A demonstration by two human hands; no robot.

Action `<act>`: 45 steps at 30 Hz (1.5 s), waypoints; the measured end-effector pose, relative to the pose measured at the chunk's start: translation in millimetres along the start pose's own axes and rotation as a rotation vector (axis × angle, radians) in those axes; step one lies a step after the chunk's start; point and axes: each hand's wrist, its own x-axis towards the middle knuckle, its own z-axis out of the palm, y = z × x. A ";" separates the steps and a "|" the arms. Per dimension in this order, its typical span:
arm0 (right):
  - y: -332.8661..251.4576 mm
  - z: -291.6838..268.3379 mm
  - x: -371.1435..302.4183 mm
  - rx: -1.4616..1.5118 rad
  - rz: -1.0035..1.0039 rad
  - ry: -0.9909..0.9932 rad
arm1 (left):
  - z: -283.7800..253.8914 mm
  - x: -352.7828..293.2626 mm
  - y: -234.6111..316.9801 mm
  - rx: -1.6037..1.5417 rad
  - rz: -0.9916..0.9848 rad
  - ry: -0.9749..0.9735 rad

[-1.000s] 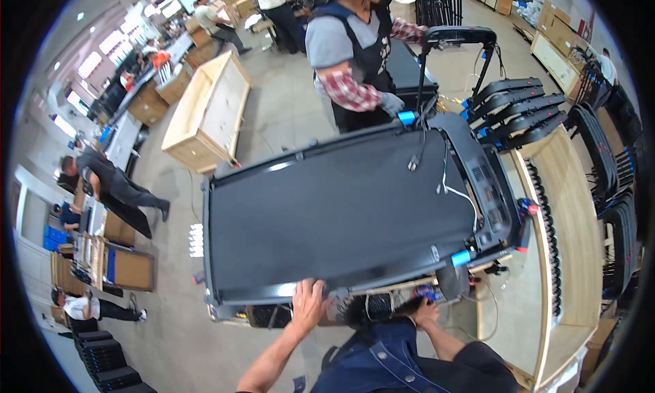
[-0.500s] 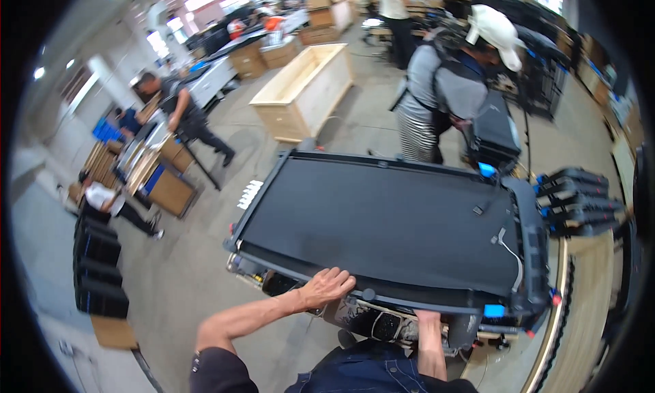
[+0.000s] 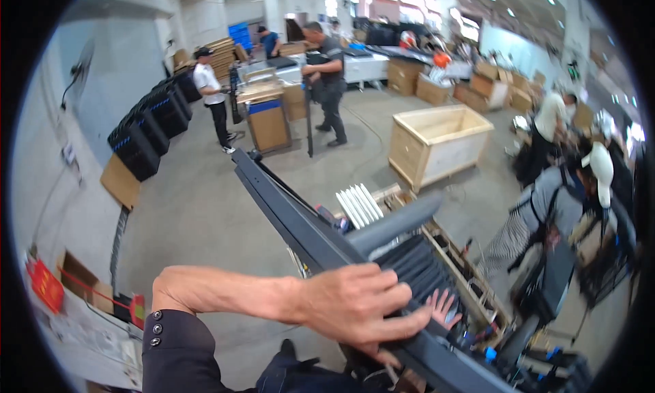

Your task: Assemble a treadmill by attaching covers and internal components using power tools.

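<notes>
A dark treadmill deck [image 3: 300, 215] stands tipped up on edge, its long side rail running from the upper left to the lower right. My left hand [image 3: 361, 304] is wrapped over the top of this rail, knuckles up. Past the rail, my right hand [image 3: 443, 309] shows only its spread fingers and part of the palm; its arm is hidden. A grey padded tube [image 3: 396, 224] lies beyond the deck. Under the tube are several black ribbed parts [image 3: 419, 267] within a wooden frame [image 3: 464, 273].
White strips [image 3: 359, 205] lie beyond the rail. An open wooden crate [image 3: 440, 151] stands on the floor ahead. A co-worker in a white cap [image 3: 546, 202] bends over equipment at right. Two people stand near a cardboard-sided bench [image 3: 269, 123]. Black units [image 3: 140, 144] line the left wall.
The deck has gone from lying flat to tipped on edge, uncovering parts beyond it. My left hand still grips its rail; my right hand's fingers now show past the rail. The view has swung left.
</notes>
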 end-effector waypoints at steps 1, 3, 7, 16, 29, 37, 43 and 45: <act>10.6 -6.0 -0.3 0.049 0.127 -0.074 | -9.8 -14.5 -10.7 0.035 0.002 0.053; 34.9 -19.7 8.8 -0.229 0.274 -0.358 | -29.8 -42.6 -38.5 0.020 -0.019 0.137; 101.1 -19.4 31.6 -0.429 0.327 -0.346 | -75.9 -112.2 -103.3 0.045 -0.050 0.280; 352.8 -37.6 24.2 -0.729 0.293 -0.265 | -206.6 -322.5 -267.0 0.079 -0.033 0.379; 675.2 -85.2 150.8 -1.055 0.285 -0.124 | -200.6 -431.3 -473.8 -0.700 -0.171 0.452; 788.0 -68.3 337.6 -1.192 0.099 -0.024 | -81.8 -602.5 -778.2 -1.160 -1.063 0.352; 881.6 -60.9 470.7 -1.311 -0.013 0.075 | -6.9 -777.1 -912.8 -1.577 -1.794 0.633; 909.2 -57.3 508.3 -1.401 -0.022 0.117 | -16.0 -799.4 -943.8 -1.556 -2.184 0.681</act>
